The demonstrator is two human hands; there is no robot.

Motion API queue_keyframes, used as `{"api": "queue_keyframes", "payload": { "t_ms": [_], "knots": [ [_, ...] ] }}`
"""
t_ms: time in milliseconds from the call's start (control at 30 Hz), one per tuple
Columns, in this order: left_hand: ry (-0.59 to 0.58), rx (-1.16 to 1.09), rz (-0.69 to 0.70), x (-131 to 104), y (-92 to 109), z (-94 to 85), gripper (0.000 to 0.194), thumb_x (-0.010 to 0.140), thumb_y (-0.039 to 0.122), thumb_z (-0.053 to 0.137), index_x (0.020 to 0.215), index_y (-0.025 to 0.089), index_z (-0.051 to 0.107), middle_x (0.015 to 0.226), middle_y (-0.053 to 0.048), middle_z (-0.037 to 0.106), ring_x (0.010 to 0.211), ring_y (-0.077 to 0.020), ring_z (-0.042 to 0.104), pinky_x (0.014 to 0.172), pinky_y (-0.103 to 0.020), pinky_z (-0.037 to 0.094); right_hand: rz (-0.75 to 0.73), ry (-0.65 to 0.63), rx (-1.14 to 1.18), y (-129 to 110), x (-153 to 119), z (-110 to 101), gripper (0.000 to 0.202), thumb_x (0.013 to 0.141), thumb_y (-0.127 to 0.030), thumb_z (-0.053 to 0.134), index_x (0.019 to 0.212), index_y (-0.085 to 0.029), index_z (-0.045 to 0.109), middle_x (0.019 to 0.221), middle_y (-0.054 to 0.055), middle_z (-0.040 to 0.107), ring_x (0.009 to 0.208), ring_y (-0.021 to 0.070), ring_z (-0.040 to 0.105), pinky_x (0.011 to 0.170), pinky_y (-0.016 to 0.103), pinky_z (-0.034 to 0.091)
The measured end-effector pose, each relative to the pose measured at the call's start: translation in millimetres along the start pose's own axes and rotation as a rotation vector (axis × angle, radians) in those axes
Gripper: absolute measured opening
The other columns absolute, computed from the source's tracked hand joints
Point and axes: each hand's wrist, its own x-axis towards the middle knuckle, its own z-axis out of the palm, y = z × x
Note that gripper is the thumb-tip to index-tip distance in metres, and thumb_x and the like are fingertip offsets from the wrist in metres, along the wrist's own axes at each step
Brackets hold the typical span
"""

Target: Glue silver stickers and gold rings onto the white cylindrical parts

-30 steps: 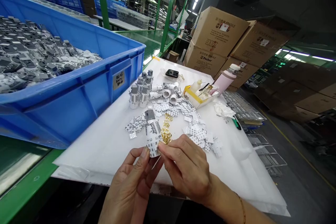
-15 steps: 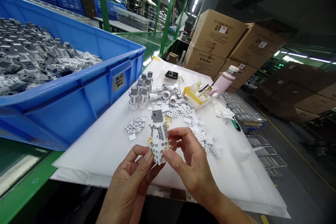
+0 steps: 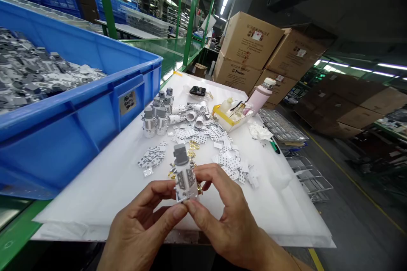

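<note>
A small white model tower (image 3: 186, 182) with a grey block on top is held between both hands, fairly upright above the near part of the table. My left hand (image 3: 143, 224) is closed on its left side, thumb at the lower edge. My right hand (image 3: 225, 220) is closed on the right side, its thumb tip close beside the left thumb at the base. Behind the tower lie gold rings (image 3: 193, 147), partly hidden. Small white plates with dark dots (image 3: 230, 159) spread to the right, and a smaller pile of grey-white pieces (image 3: 152, 156) is at left.
Similar towers (image 3: 155, 123) stand at the back left beside white tubes (image 3: 190, 115) lying down. A large blue crate (image 3: 108, 106) full of such parts borders the left. Farther back are a black device (image 3: 197, 90), a yellow-edged tray (image 3: 229, 123) and a pink bottle (image 3: 259, 97).
The tower has been turned from tipped away, its dotted lower face towards me, to more upright with its side showing. Both thumbs have come together at its base. The view has shifted slightly.
</note>
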Motion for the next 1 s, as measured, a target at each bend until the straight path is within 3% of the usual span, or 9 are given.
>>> {"api": "queue_keyframes", "payload": {
  "t_ms": [100, 233, 367, 433, 567, 700, 867, 1000],
  "knots": [
    [0.059, 0.159, 0.05, -1.3, -2.3, -3.7, 0.03, 0.065, 0.046, 0.086, 0.088, 0.03, 0.076, 0.092, -0.001, 0.079, 0.082, -0.0221, 0.074, 0.068, -0.018, 0.056, -0.044, -0.08, -0.039, 3.3, -2.3, -7.9, 0.029, 0.089, -0.018, 0.062, 0.118, -0.017, 0.059, 0.117, 0.01, 0.063, 0.107, 0.0212, 0.058, 0.087, 0.033, 0.051],
    [0.165, 0.435, 0.401, -6.2, -0.5, 0.6, 0.029, 0.067, 0.038, 0.086, 0.094, 0.033, 0.078, 0.096, 0.0, 0.079, 0.087, -0.0235, 0.072, 0.084, -0.023, 0.052, 0.05, -0.093, 0.078, 13.4, -13.0, -16.1, 0.036, 0.089, -0.02, 0.065, 0.123, -0.025, 0.058, 0.118, 0.005, 0.062, 0.104, 0.0189, 0.058, 0.087, 0.029, 0.051],
    [0.113, 0.446, 0.668, -4.7, 1.9, 8.7, 0.028, 0.07, 0.024, 0.085, 0.096, 0.032, 0.08, 0.092, -0.001, 0.079, 0.09, -0.0252, 0.07, 0.086, -0.027, 0.05, 0.243, -0.021, 0.273, 20.3, -21.7, -21.0, 0.043, 0.088, -0.037, 0.07, 0.129, -0.031, 0.058, 0.115, 0.003, 0.064, 0.096, 0.0179, 0.061, 0.086, 0.029, 0.051],
    [0.082, 0.475, 0.741, -1.4, 0.9, 10.3, 0.03, 0.07, 0.02, 0.084, 0.097, 0.031, 0.079, 0.09, -0.002, 0.079, 0.089, -0.0248, 0.069, 0.086, -0.028, 0.049, 0.285, 0.042, 0.304, 19.4, -22.1, -22.2, 0.035, 0.089, -0.039, 0.07, 0.121, -0.03, 0.063, 0.108, 0.003, 0.064, 0.089, 0.0156, 0.061, 0.082, 0.025, 0.052],
    [0.063, 0.594, 0.83, 1.6, -2.5, 9.8, 0.03, 0.073, 0.02, 0.082, 0.101, 0.028, 0.076, 0.091, -0.002, 0.078, 0.087, -0.0228, 0.07, 0.085, -0.027, 0.049, 0.272, 0.105, 0.31, 15.4, -19.5, -21.4, 0.021, 0.089, -0.034, 0.07, 0.108, -0.026, 0.067, 0.085, -0.001, 0.061, 0.074, 0.0112, 0.058, 0.07, 0.019, 0.051],
    [0.067, 0.689, 0.897, -0.2, -7.3, 6.2, 0.028, 0.077, 0.021, 0.08, 0.102, 0.027, 0.069, 0.091, -0.001, 0.076, 0.089, -0.0213, 0.069, 0.084, -0.027, 0.049, 0.284, 0.124, 0.312, 16.7, -19.7, -20.9, 0.023, 0.089, -0.036, 0.069, 0.11, -0.025, 0.067, 0.082, -0.002, 0.062, 0.07, 0.0098, 0.058, 0.064, 0.016, 0.049],
    [0.008, 0.847, 0.919, 2.9, -15.3, -1.7, 0.044, 0.087, 0.033, 0.071, 0.126, 0.021, 0.055, 0.108, -0.006, 0.07, 0.104, -0.0216, 0.064, 0.091, -0.03, 0.049, 0.399, 0.179, 0.264, 16.8, -22.5, -21.2, 0.022, 0.094, -0.043, 0.063, 0.103, -0.024, 0.069, 0.067, -0.004, 0.059, 0.062, 0.0094, 0.057, 0.061, 0.017, 0.048],
    [-0.015, 0.897, 0.919, 4.0, -16.7, -4.7, 0.044, 0.088, 0.039, 0.069, 0.124, 0.021, 0.054, 0.11, -0.006, 0.067, 0.105, -0.0214, 0.062, 0.088, -0.031, 0.05, 0.389, 0.182, 0.252, 18.0, -25.8, -20.2, 0.023, 0.095, -0.043, 0.062, 0.105, -0.024, 0.068, 0.066, -0.004, 0.059, 0.062, 0.0094, 0.056, 0.061, 0.017, 0.047]
  ]
}}
